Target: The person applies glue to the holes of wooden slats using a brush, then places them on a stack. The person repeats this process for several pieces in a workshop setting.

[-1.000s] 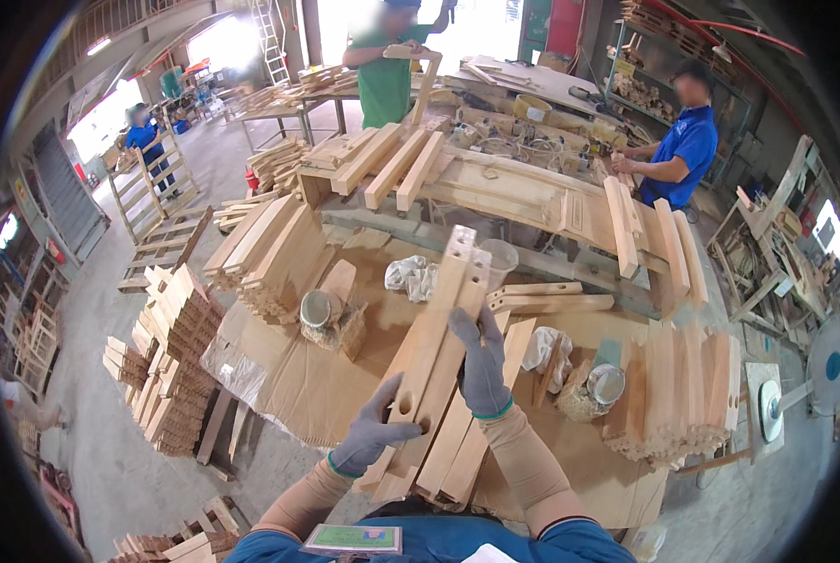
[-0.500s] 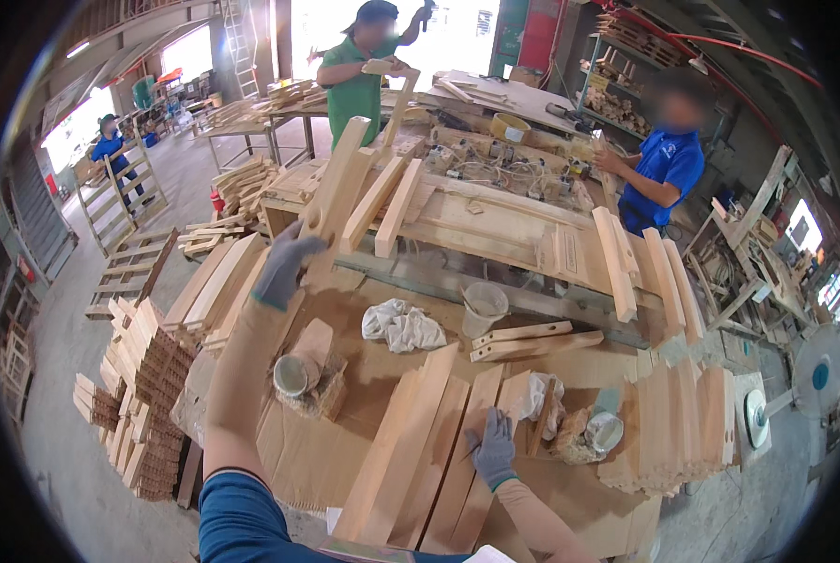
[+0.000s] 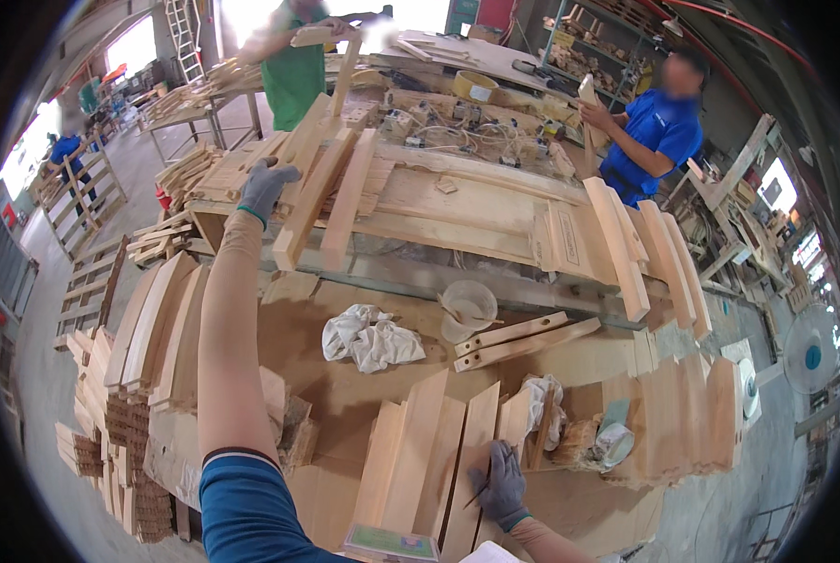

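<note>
Upper left of the frame, the left hand (image 3: 268, 186) is out at a wooden plank (image 3: 302, 145) over the far desk (image 3: 476, 202), fingers touching it, clamped or not impossible to tell! Lower centre, the right hand (image 3: 502, 486) meets pale boards (image 3: 427, 460), fingers bent, grip unclear.

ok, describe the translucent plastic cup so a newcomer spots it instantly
Find the brown cardboard covering the worktop before the person. Toward its far side, between the crumpled white cloth and two pale wooden strips with dark holes, sits the cup. Unlike both neighbours, it's round and see-through.
</note>
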A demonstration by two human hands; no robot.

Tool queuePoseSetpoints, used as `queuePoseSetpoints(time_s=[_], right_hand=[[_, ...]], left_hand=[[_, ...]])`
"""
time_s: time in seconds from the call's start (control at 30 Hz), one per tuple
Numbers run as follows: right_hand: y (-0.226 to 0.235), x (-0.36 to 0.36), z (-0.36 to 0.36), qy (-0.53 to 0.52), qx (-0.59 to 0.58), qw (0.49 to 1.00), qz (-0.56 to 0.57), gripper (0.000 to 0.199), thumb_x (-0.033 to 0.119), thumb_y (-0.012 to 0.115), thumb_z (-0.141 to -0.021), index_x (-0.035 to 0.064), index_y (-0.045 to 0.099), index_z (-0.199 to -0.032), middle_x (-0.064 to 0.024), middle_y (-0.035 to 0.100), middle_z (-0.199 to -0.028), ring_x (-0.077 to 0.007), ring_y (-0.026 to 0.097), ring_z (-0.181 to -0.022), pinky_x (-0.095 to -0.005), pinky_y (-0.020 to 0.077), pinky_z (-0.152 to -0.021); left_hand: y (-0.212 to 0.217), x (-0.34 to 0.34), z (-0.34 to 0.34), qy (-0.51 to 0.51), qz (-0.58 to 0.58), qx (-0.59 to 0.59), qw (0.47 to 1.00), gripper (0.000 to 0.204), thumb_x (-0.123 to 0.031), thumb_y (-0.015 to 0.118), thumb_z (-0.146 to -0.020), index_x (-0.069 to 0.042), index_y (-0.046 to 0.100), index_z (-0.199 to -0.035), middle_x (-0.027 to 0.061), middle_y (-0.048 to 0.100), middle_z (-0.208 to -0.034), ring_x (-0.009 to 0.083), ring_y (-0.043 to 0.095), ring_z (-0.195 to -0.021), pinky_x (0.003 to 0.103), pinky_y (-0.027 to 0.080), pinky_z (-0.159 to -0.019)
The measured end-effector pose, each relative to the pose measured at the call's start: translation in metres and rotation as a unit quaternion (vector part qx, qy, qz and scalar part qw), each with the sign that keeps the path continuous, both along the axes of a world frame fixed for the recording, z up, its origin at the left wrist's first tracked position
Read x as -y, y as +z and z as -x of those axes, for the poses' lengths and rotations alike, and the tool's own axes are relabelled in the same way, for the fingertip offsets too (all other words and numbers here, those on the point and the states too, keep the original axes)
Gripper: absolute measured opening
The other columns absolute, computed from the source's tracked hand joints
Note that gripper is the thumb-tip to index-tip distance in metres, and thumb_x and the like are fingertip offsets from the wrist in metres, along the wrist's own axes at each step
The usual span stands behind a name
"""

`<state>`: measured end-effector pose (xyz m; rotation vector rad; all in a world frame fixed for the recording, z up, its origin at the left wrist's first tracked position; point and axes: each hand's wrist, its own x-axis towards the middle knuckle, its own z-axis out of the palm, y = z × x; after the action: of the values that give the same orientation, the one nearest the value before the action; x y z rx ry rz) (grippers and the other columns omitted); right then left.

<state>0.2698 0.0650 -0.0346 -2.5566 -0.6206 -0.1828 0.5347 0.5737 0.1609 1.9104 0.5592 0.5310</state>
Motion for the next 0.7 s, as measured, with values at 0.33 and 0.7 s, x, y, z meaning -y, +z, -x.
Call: queuePoseSetpoints(time_s=[0.33, 0.7], right_hand=[[0.004, -0.007, -0.007, 0.015, 0.016, 1.0, 0.005, 0.062, 0.026, 0.068, -0.079, -0.0038, 0.039, -0.125, -0.0221, 0.049, -0.124, -0.0415, 0.049, -0.115, -0.0507, 0.0359, -0.101], [0.005, -0.009, -0.006, 0.008, 0.01, 1.0, 0.013, 0.059, 0.022, 0.068, -0.079, -0.0042, 0.04, -0.124, -0.0225, 0.05, -0.123, -0.0418, 0.049, -0.114, -0.0502, 0.0349, -0.102]], left_hand=[[-0.03, -0.053, -0.038, -0.03, 0.052, 0.072, 0.996, 0.05, -0.028, 0.065, -0.073, 0.001, 0.06, -0.113, 0.0092, 0.061, -0.098, 0.017, 0.058, -0.085, 0.029, 0.046, -0.075], [0.0, -0.019, -0.036, -0.077, 0.003, -0.017, 0.997, 0.049, -0.037, 0.063, -0.072, -0.002, 0.063, -0.107, 0.0096, 0.063, -0.086, 0.0197, 0.061, -0.081, 0.034, 0.049, -0.067]])
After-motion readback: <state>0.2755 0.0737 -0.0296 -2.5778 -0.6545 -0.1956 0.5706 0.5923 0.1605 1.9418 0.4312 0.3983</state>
